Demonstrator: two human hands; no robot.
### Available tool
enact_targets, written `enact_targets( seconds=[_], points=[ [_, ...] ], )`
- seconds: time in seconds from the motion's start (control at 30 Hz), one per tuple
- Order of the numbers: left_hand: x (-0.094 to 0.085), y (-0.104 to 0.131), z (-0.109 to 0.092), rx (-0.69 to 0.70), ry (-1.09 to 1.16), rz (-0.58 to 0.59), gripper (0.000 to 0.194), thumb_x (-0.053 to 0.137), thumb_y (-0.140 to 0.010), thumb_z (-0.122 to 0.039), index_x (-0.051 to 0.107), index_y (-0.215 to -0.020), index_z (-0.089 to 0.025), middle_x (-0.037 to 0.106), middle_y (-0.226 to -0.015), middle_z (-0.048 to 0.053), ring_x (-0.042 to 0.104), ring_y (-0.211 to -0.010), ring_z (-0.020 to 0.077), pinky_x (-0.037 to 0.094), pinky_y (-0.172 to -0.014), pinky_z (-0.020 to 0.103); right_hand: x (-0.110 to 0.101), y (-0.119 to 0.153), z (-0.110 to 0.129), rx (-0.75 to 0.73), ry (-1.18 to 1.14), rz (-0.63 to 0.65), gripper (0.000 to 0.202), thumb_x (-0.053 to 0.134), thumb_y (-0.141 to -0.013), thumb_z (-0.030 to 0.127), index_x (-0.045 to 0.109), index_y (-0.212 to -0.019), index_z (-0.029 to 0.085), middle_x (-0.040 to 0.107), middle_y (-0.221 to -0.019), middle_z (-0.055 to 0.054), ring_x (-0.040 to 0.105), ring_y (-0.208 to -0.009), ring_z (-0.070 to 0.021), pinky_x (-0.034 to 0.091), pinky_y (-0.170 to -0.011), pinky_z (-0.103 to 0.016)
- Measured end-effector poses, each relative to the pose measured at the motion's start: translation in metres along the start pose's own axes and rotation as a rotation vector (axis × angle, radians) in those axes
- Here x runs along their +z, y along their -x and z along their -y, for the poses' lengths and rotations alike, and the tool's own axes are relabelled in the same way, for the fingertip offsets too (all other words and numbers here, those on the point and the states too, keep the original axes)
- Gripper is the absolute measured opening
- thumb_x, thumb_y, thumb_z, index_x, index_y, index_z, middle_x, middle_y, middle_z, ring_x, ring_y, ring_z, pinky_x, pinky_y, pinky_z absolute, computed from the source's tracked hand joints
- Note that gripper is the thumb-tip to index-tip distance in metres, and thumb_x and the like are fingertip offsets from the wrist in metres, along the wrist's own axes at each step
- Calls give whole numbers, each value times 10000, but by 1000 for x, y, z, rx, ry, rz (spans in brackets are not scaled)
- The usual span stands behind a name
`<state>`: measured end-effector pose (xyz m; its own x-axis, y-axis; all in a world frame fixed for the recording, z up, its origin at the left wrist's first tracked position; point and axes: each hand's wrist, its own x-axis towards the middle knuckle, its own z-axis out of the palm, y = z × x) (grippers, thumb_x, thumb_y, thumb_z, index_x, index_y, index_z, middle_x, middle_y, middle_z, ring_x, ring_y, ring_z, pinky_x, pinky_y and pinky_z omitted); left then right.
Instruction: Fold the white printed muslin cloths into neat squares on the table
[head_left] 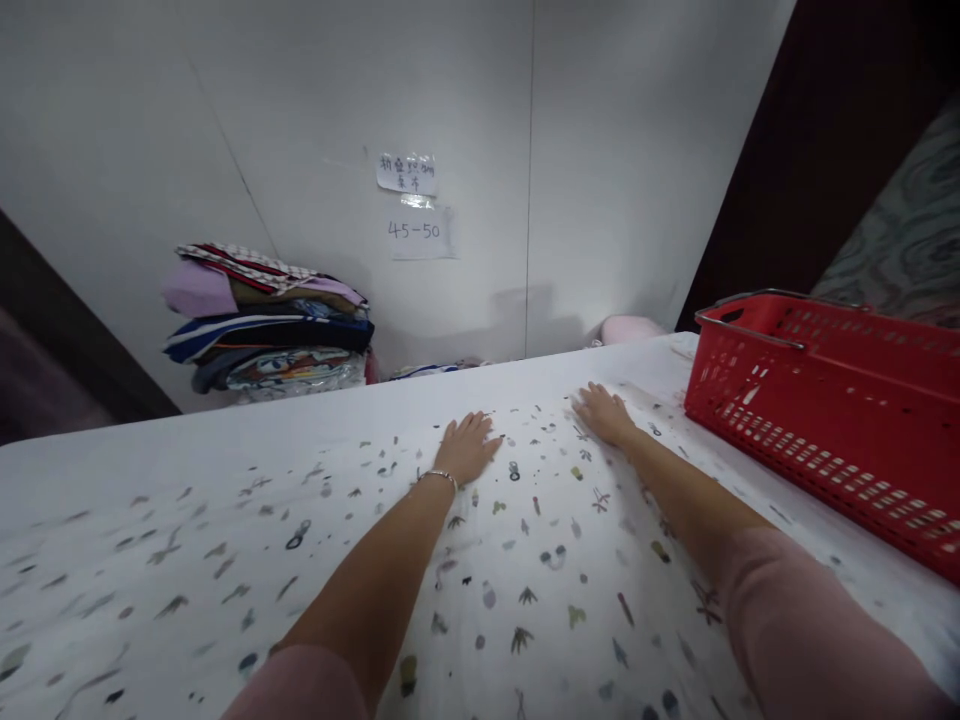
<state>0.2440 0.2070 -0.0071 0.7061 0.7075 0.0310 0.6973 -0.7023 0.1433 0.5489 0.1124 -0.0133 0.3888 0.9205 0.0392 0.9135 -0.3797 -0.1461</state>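
Note:
A white cloth printed with small plants, sunglasses and other motifs lies spread over the white table. My left hand rests palm down near the cloth's far edge, fingers stretched out, with a thin bracelet at the wrist. Farther right, my right hand also lies flat on the cloth close to that edge, its fingers spread. Nothing is held in either hand. The cloth's near part runs out of view below, and my forearms cover strips of it.
On the right of the table stands a red plastic basket with metal handles. A stack of folded fabrics sits at the back left against the white wall. Two handwritten paper signs are taped there. Something pink shows behind the table.

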Motion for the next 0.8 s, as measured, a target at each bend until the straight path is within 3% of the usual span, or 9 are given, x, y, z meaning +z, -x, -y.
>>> enact_targets(
  seconds=[0.1,0.2,0.37,0.47,0.6,0.7,0.8],
  points=[
    [2,-2,2,12,-7,-15,566,213,-937,-505,338,-1412,-221,230,-1532,54,168,-1415,220,150,-1128,469,-3,3,-17,74,7,44,592,264,-932,555,352,-1406,211,210,-1532,-105,160,-1400,-273,140,-1088,-555],
    [4,-3,4,16,-18,-27,561,213,-936,-515,345,-1406,-240,238,-1531,50,178,-1412,220,156,-1128,467,-11,5,-27,72,-42,88,538,252,-945,525,398,-1375,235,266,-1513,-93,209,-1386,-262,184,-1082,-536],
    [8,-4,6,21,-32,-36,559,215,-937,-502,343,-1409,-231,244,-1528,56,184,-1411,224,163,-1126,475,-28,31,-50,115,-60,-11,511,258,-959,465,440,-1349,188,348,-1467,-117,250,-1369,-282,231,-1078,-500],
    [3,-6,6,17,-17,-24,543,239,-935,-485,347,-1404,-233,241,-1528,61,179,-1412,224,158,-1126,478,-32,78,-82,156,-67,-96,464,379,-929,424,483,-1313,185,423,-1420,-115,323,-1336,-281,263,-1087,-440],
    [-21,3,-6,-28,77,4,585,257,-933,-472,279,-1438,-178,158,-1546,94,121,-1425,241,146,-1131,471,-36,173,-136,272,-80,-195,463,476,-880,357,493,-1303,170,486,-1369,-119,425,-1276,-273,325,-1071,-365],
    [-41,39,-33,124,137,-5,625,246,-927,-522,259,-1456,-189,122,-1552,72,93,-1429,240,98,-1151,472,-44,249,-162,472,-111,-201,399,485,-865,310,540,-1247,205,593,-1243,-120,553,-1142,-296,437,-964,-382],
    [-46,102,-73,301,161,80,615,256,-896,-609,299,-1441,-327,110,-1550,-18,104,-1429,219,98,-1172,430,-52,303,-165,640,-144,-188,297,452,-882,279,612,-1128,236,693,-1019,-118,654,-937,-279,508,-820,-362]
  ],
)
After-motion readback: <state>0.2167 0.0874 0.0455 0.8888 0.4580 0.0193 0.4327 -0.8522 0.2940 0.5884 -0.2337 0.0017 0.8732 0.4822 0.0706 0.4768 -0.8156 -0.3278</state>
